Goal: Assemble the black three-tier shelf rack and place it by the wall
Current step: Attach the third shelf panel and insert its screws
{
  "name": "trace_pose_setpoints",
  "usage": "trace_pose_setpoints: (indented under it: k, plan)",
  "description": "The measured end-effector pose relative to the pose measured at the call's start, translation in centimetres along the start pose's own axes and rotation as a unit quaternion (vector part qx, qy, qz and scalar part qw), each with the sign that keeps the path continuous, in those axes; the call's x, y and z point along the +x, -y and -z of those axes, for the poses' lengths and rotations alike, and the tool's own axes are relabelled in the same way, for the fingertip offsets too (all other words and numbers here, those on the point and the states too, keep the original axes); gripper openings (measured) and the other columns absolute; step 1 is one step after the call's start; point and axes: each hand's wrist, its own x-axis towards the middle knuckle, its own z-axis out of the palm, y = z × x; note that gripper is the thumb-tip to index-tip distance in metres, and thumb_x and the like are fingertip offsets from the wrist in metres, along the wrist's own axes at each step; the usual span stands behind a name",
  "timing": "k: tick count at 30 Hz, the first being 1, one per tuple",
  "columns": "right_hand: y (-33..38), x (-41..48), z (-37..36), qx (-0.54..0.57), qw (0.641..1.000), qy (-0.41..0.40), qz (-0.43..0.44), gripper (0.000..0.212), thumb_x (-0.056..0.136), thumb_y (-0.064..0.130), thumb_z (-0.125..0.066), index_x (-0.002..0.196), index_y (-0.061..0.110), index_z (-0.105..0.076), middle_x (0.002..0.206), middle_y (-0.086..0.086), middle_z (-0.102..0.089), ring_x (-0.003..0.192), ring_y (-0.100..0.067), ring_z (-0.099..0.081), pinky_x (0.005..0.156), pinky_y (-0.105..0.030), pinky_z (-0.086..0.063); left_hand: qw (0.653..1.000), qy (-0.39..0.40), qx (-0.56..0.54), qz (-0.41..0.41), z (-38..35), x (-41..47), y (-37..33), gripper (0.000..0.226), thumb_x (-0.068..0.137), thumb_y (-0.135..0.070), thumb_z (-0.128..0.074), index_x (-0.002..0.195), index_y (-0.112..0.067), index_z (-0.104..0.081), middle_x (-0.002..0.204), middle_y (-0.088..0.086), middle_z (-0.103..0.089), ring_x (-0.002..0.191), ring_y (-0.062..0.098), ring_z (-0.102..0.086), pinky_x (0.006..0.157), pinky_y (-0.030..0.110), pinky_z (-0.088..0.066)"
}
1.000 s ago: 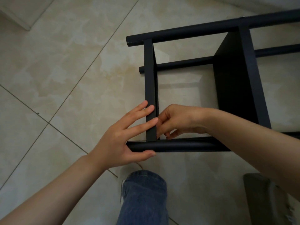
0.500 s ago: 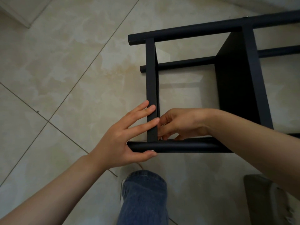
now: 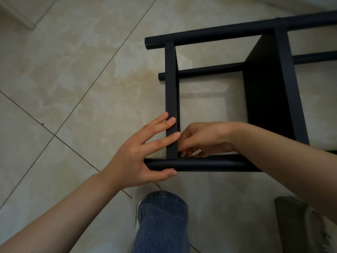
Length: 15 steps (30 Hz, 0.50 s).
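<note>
Little has moved: the right hand (image 3: 200, 141) has dipped a touch nearer the near pole (image 3: 209, 164) than a second ago, while the left hand (image 3: 144, 154) keeps its place. The rack (image 3: 269, 99) lies on its side on the tiled floor (image 3: 73, 88), right of centre, with its poles running left to right and its end board (image 3: 171, 84) crossing from the far pole (image 3: 209, 34) to the near one. The left hand is spread flat, fingers straight across the near end of the board and thumb tucked under the near pole, bracing the corner. The right hand sits just right of the board, touching it, with fingers curled down into the angle where board meets pole. Whether they pinch a screw or fitting I cannot tell, since the knuckles hide the joint. The two hands are close, with only the board between them. The step looks to be fixing this corner, and the rack is not yet upright or by a wall. To do it well, the left hand should press board and pole squarely together so the joint cannot gape. The right should then work the fastener straight, not at a slant, turning in small grips and feeling for it to seat. A knee in jeans (image 3: 162, 221) is close below, so the rack must not slide toward it.
</note>
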Motion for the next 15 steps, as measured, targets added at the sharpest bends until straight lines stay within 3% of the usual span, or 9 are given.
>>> trace_pose_setpoints:
  k: [4, 15]
  plan:
    - [-0.09, 0.04, 0.23, 0.005, 1.000, 0.006, 0.007, 0.036, 0.093, 0.014, -0.063, 0.060, 0.026, -0.072, 0.065, 0.007, -0.059, 0.066, -0.008, -0.048, 0.071, -0.026, -0.038, 1.000, -0.001, 0.009, 0.000, 0.09, 0.06, 0.01, 0.067, 0.084, -0.038, -0.079, 0.137, -0.004, -0.055, 0.152, 0.018, -0.044, 0.150, 0.032, -0.032, 0.120, 0.044, -0.033]
    - [-0.12, 0.11, 0.50, 0.022, 1.000, 0.010, -0.011, 0.030, 0.091, 0.017, -0.067, 0.062, 0.023, -0.070, 0.064, 0.005, -0.058, 0.065, -0.009, -0.050, 0.071, -0.028, -0.037, 1.000, -0.004, 0.005, -0.001, 0.04, 0.02, -0.07, 0.066, 0.085, -0.039, -0.078, 0.137, -0.005, -0.055, 0.152, 0.018, -0.044, 0.150, 0.033, -0.032, 0.120, 0.044, -0.033]
